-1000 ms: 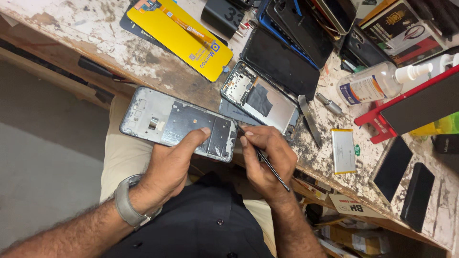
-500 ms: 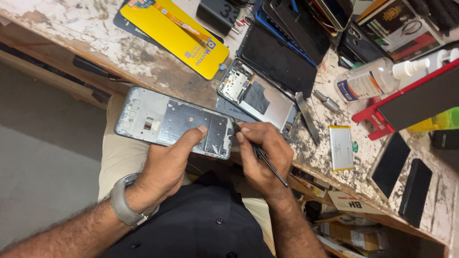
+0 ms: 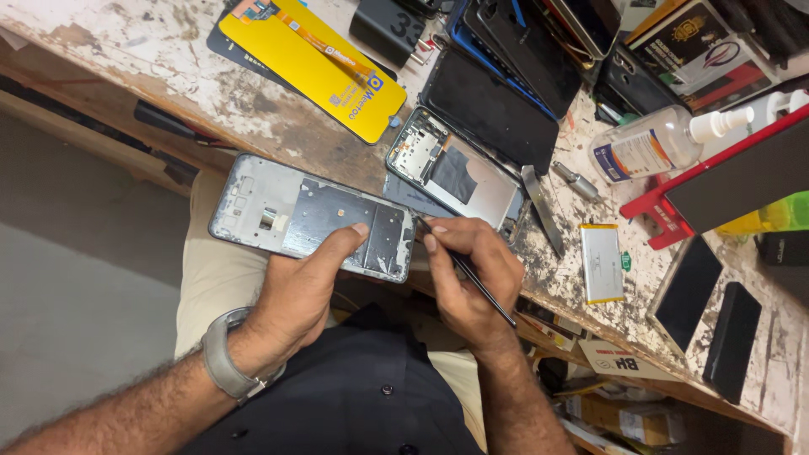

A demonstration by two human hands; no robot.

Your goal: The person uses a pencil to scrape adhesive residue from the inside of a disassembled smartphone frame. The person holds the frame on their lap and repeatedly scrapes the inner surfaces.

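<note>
In the head view the left hand (image 3: 299, 291) grips a stripped grey phone frame (image 3: 312, 216) from below, thumb pressed on its inner face, holding it over the lap just off the near edge of the table (image 3: 168, 59). The right hand (image 3: 468, 274) is closed pen-style round a thin black tool (image 3: 472, 282), whose tip meets the frame's end at about 3 o'clock. The frame already looks bare — no screen, no battery, no board that I can see — so the stripping seems largely done, and what is left appears to be fine work at that end; what exactly the tip touches is too small to tell. At 1 o'clock from the hands a second opened phone (image 3: 459, 173) lies on the table, with a loose battery (image 3: 601, 263) at 3 o'clock, a yellow-backed screen panel (image 3: 316, 63) at 11 — and a clear bottle (image 3: 653, 143) further out at 2.
</note>
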